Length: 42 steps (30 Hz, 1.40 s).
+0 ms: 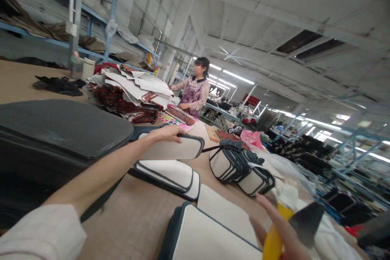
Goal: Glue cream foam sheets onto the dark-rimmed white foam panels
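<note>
Tabletop (pixel 134 223) in brown is spread from near to far. Its left side is taken up by a stack of black pads (pixel 55 130). Beyond that stack, a heap of paper and patterned cloth (pixel 131 89) is piled, and a person (pixel 195 93) is seen standing at its far end. Near the middle, a cream pouch (pixel 173 150) with dark trim is gripped along its upper edge by the left hand (pixel 166 133) and held just above two flat pouches (pixel 170 172). To the right, a row of pouches (pixel 240 166) is stood on edge. At the near edge, more pouches (pixel 201 235) are stacked flat. At the near right, a yellow bottle (pixel 272 241) is grasped by the right hand (pixel 283 231), which is partly cut off.
</note>
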Each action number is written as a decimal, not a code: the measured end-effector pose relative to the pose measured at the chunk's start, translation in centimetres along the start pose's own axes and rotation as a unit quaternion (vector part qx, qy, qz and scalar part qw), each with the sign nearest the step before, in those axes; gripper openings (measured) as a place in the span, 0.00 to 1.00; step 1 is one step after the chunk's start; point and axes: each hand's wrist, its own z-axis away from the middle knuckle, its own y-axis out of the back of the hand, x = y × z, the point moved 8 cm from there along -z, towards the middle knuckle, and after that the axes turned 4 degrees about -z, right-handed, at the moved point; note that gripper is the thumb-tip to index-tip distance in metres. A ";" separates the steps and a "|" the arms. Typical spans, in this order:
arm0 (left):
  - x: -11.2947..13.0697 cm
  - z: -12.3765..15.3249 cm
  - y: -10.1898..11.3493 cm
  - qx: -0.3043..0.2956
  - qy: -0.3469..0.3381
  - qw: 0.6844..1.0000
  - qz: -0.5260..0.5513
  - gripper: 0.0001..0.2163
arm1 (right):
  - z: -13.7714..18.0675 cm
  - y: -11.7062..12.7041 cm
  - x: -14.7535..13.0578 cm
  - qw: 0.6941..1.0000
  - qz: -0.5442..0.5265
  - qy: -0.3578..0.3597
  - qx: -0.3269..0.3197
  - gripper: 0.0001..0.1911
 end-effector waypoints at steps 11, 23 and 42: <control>13.4 4.7 8.9 0.042 -0.227 0.968 0.100 0.12 | -11.2 -1.2 -3.0 0.971 -0.212 -0.110 -0.009 0.33; 5.0 -0.6 2.7 0.080 -0.126 0.974 0.169 0.08 | -11.1 -10.8 1.8 0.922 -0.333 -0.172 -0.100 0.26; 2.9 -1.7 -5.4 0.137 -0.058 0.976 0.161 0.28 | -12.0 -12.8 1.5 0.966 -0.227 -0.120 -0.043 0.22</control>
